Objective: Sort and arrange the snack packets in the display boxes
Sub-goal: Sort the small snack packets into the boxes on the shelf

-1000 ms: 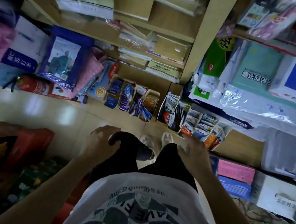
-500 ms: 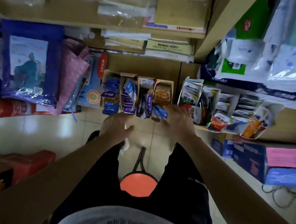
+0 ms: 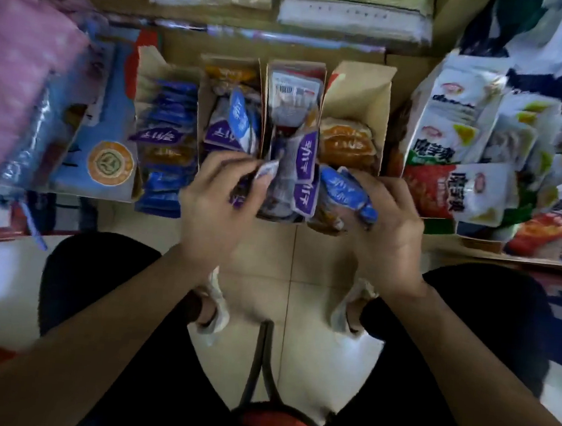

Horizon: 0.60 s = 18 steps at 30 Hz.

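Several narrow cardboard display boxes (image 3: 359, 93) stand side by side on the floor against the shelf, filled with small blue, purple and orange snack packets. My left hand (image 3: 218, 203) pinches a grey-and-purple packet (image 3: 266, 172) at the front of the two middle boxes. My right hand (image 3: 385, 223) grips a blue packet (image 3: 343, 193) at the front of the right-hand box, above orange packets (image 3: 346, 143). A purple-edged packet (image 3: 305, 180) stands between the two hands.
To the right, larger white, red and green snack bags (image 3: 450, 153) fill more boxes. A blue pack (image 3: 104, 147) and pink bags (image 3: 23, 61) lie at left. Shelves with stacked paper (image 3: 357, 10) rise behind. A red stool (image 3: 273, 421) sits between my knees on the tiled floor.
I have leaned down and forward toward the boxes. Both hands left my knees, reached the box fronts and took hold of packets.
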Motion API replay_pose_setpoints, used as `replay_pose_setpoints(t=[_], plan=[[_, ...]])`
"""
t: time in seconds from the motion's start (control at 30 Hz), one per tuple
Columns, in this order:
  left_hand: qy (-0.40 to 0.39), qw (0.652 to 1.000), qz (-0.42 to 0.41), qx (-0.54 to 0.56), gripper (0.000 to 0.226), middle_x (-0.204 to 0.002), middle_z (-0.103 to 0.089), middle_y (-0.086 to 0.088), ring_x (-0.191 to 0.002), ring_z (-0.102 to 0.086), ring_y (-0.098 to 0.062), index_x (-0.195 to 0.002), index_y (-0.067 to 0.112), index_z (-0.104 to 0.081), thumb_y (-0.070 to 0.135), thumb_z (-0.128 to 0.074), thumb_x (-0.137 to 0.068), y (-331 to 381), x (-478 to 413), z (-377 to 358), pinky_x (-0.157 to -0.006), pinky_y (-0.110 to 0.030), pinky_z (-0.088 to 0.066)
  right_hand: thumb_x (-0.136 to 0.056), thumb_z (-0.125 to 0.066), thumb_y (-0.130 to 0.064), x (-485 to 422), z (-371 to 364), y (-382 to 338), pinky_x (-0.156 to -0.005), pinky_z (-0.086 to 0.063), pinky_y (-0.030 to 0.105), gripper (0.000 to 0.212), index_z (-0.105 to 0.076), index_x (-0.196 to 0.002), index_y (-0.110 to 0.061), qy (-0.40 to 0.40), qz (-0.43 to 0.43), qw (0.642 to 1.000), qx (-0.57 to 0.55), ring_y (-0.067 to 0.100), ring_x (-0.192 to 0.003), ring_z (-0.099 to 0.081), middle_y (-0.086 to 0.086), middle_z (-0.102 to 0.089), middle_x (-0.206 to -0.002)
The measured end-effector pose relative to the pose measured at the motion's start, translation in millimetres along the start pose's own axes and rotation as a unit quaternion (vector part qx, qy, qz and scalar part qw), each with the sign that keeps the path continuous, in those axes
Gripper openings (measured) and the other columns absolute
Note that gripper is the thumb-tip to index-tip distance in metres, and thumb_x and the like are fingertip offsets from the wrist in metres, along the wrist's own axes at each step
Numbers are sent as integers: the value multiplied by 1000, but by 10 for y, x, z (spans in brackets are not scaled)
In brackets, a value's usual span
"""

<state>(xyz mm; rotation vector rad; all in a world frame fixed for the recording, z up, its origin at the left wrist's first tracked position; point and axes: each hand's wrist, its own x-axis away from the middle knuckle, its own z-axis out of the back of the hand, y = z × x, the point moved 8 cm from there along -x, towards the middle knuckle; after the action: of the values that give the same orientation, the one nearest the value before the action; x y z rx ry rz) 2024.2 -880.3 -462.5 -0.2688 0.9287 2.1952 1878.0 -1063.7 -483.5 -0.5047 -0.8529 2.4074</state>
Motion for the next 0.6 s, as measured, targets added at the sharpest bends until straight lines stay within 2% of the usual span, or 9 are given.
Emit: replay_pose_setpoints(t=[0.1, 0.2, 0.37, 0.47, 0.6], plan=[[26, 999, -13, 12, 22, -100, -71, -14, -84, -68, -18, -98, -1, -75, 19, -69, -98, -71, 6, -1, -75, -24, -57, -88, -77, -21, 25, -24, 61, -78, -44, 21, 42, -66, -128, -12, 22, 13, 1000, -9, 14, -93, -58, 10, -63, -109], [44, 999, 3, 21, 19, -96, -74, -8, -82, -68, -13, -99, 4, -77, 21, -70, -96, -125, 13, 13, -75, -20, -54, -91, -74, -26, 35, -23, 71, -77, -48, 30, 38, -66, -127, -16, 26, 24, 999, -18, 17, -93, -61, 7, -66, -109], [28, 999, 28, 28, 16, -92, -76, 0, -75, -70, -14, -99, 11, -76, 24, -69, -93, -3, 94, -10, -71, -32, -56, -92, -71, -34, -20, 114, 55, -64, -53, 42, 29, -62, -114, -18, 30, 42, 999, 8, 32, -77, -66, 9, -70, -88], [1, 999, 41, 9, 17, -100, -77, 0, -81, -71, -16, -103, 10, -75, 22, -71, -92, 34, 128, 11, -77, -34, -58, -92, -72, -34, -34, 224, 82, -60, -48, 37, 29, -63, -112, -14, 23, 22, 999, 12, 28, -70, -60, 6, -63, -78], [-10, 997, 70, -15, 14, -94, -76, -1, -77, -68, -16, -101, 11, -74, 22, -72, -93, 36, 137, 95, -76, -37, -58, -91, -73, -29, -4, 405, 128, -66, -48, 40, 26, -65, -106, -10, 45, 8, 999, 4, 28, -82, -60, 10, -64, -92]])
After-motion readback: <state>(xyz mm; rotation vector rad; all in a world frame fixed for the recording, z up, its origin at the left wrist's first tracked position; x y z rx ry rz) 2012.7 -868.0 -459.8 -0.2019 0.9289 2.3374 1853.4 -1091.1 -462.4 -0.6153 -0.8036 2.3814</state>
